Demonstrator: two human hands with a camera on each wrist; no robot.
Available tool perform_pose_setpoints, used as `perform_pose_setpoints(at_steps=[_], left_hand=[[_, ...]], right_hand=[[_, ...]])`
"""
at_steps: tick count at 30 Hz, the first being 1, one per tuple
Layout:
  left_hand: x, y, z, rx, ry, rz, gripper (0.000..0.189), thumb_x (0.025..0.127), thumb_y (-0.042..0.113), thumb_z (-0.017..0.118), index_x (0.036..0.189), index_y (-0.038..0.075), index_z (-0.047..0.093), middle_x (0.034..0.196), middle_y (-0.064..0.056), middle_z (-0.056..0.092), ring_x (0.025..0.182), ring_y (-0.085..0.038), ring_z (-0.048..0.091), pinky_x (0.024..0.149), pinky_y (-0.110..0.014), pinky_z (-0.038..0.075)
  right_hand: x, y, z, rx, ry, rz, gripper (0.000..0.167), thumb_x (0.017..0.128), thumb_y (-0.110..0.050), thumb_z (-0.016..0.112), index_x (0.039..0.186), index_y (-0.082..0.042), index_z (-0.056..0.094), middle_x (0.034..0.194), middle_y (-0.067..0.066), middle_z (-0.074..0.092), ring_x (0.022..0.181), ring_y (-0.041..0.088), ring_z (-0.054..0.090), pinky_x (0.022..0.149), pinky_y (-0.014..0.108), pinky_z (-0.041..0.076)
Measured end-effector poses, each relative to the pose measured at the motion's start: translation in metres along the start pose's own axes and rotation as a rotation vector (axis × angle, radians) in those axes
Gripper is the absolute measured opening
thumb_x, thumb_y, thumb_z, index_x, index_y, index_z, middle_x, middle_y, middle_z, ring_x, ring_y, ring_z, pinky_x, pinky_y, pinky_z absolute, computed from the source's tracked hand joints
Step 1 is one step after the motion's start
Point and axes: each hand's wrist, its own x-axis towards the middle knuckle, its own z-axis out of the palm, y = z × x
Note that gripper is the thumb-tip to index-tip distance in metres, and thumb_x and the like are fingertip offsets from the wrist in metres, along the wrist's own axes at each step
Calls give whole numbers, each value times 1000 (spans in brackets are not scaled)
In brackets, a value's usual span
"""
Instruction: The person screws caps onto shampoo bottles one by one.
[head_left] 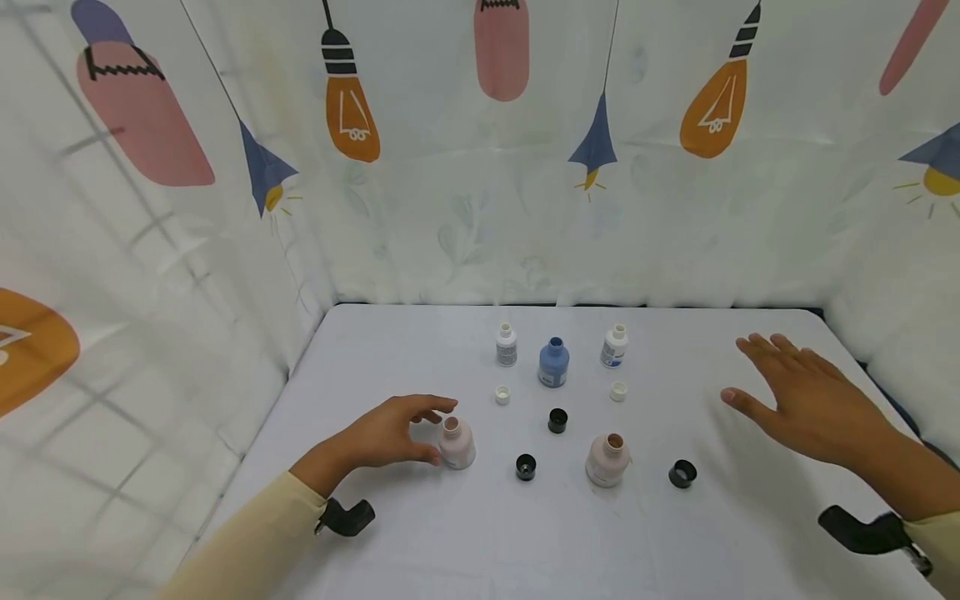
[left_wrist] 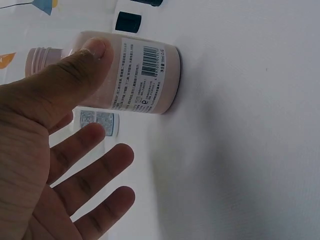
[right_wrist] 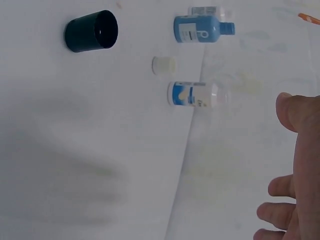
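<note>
My left hand [head_left: 393, 432] is at the left pale pink bottle [head_left: 457, 446], thumb beside it and index finger reaching past its uncapped neck. In the left wrist view, the thumb [left_wrist: 85, 65] overlaps the labelled bottle [left_wrist: 145, 75], and the other fingers are spread loosely; whether they touch it is unclear. The bottle stands upright on the table. My right hand [head_left: 825, 408] hovers above the table's right side, fingers extended, holding nothing. Nearest to it is a black cap [head_left: 682, 473]. A second pale pink bottle [head_left: 607, 462], also uncapped, stands left of that cap.
Behind stand a blue bottle [head_left: 553, 364] and two white bottles, left [head_left: 506, 346] and right [head_left: 614, 347], all uncapped. White caps [head_left: 502, 395] [head_left: 618, 391] and black caps [head_left: 557, 420] [head_left: 526, 467] lie in front. A printed curtain [head_left: 450, 208] borders the white table [head_left: 465, 542].
</note>
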Motion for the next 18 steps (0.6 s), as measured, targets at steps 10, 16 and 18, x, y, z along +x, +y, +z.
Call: perform_pose_setpoints(at_steps=[10, 16, 18], left_hand=[[4, -1, 11, -19, -12, 12, 73, 80, 38, 90, 144, 21, 59, 130, 12, 64, 115, -17, 61, 100, -48, 48], [4, -1, 15, -42, -4, 9, 70, 81, 36, 89, 143, 26, 60, 130, 14, 63, 111, -14, 62, 99, -46, 49], [5, -3, 17, -61, -10, 10, 68, 82, 35, 89, 143, 27, 60, 131, 15, 63, 112, -12, 63, 99, -46, 49]], right_hand=[[5, -7, 0, 28, -11, -7, 88, 99, -63, 56, 157, 0, 34, 154, 34, 36, 140, 56, 30, 105, 74, 25], [6, -15, -1, 1, 34, -21, 84, 99, -61, 58, 154, -1, 39, 150, 34, 41, 135, 56, 38, 102, 75, 31], [7, -18, -1, 1, 47, -25, 83, 99, -61, 58, 153, -1, 40, 149, 34, 43, 134, 55, 39, 102, 74, 31]])
